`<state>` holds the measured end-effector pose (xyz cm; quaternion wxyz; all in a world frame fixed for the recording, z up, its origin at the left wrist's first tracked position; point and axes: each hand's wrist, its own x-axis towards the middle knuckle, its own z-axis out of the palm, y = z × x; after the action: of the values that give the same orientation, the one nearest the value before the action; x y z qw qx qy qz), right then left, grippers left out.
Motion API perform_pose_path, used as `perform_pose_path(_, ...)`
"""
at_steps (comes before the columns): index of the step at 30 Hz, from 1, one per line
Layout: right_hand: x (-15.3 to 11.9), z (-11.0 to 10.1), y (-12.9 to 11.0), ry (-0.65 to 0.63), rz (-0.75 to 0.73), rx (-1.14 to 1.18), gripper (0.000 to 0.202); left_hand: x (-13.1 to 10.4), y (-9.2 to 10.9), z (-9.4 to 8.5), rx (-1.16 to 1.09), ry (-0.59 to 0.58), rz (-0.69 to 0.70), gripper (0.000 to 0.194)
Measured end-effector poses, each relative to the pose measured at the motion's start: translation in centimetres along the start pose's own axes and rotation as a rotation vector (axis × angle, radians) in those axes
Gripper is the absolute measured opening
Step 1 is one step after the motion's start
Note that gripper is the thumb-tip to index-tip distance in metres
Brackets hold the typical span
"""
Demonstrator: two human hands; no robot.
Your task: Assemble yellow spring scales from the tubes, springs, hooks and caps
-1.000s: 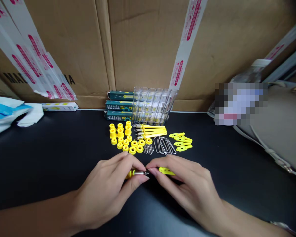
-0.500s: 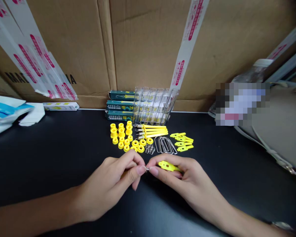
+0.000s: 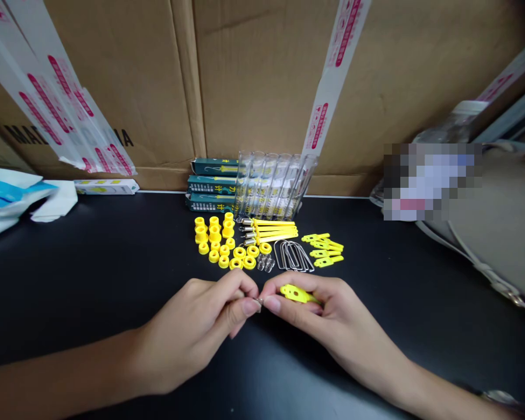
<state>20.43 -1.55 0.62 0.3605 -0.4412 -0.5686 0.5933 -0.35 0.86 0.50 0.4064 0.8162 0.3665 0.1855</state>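
My left hand (image 3: 216, 312) is closed, its thumb and forefinger pinching a tiny metal piece (image 3: 259, 301) that looks like a spring. From the other side the fingertips of my right hand (image 3: 319, 303) pinch the same piece. A flat yellow plastic part (image 3: 296, 293) with a hole also lies within my right fingers. Just beyond the hands are yellow rings (image 3: 239, 252), small springs (image 3: 266, 263), bent metal wires (image 3: 294, 256) and several flat yellow parts (image 3: 327, 254). Yellow rods with springs (image 3: 271, 231) lie behind them, beside yellow caps (image 3: 214, 233).
Clear tubes (image 3: 271, 185) stand before stacked green boxes (image 3: 210, 185) at the cardboard wall (image 3: 254, 76). A white box (image 3: 106, 186) and a plastic packet (image 3: 13, 195) are at left; a bottle (image 3: 446, 131) and grey bag (image 3: 503, 216) at right.
Both hands keep their pinch in almost the same spot. The small metal piece and the left fingertips have tilted slightly, and the view has shifted a little.
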Motion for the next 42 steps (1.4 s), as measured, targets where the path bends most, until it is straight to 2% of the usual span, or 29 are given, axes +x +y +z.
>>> perform_pose_path(9,0.0,0.0,-0.1,-0.042,0.027,0.061,0.014,-0.1,-0.5,0.2,0.101,0.036,0.127,0.022)
perform_pose_path(13,0.0,-0.1,-0.1,-0.036,-0.001,0.04,0.013,-0.1,-0.4,0.3,0.016,0.034,0.045,0.017)
perform_pose_path(18,0.3,-0.1,0.0,-0.003,-0.038,-0.019,0.016,-0.1,-0.3,0.2,-0.088,0.044,0.025,0.01)
perform_pose_path(25,-0.1,0.1,0.2,0.057,0.002,-0.086,0.018,0.1,0.0,0.0,-0.244,0.015,-0.085,0.025)
perform_pose_path(29,-0.1,0.1,0.1,0.07,-0.03,-0.045,0.018,0.1,-0.4,0.3,-0.442,-0.024,-0.158,0.03)
perform_pose_path(33,0.0,0.2,-0.2,0.077,-0.008,-0.05,0.02,0.1,-0.3,0.1,-0.634,-0.113,-0.191,0.034)
perform_pose_path(36,-0.2,0.2,-0.4,0.098,0.004,-0.08,0.023,0.2,0.4,-0.5,-0.518,-0.117,-0.17,0.028)
perform_pose_path(39,-0.3,0.2,-0.6,0.107,-0.006,-0.072,0.024,0.4,1.0,-0.9,-0.28,-0.025,-0.113,0.016)
perform_pose_path(42,-0.2,0.1,-0.7,0.139,-0.02,-0.061,0.02,0.6,1.2,-0.8,-0.161,0.079,-0.022,0.007)
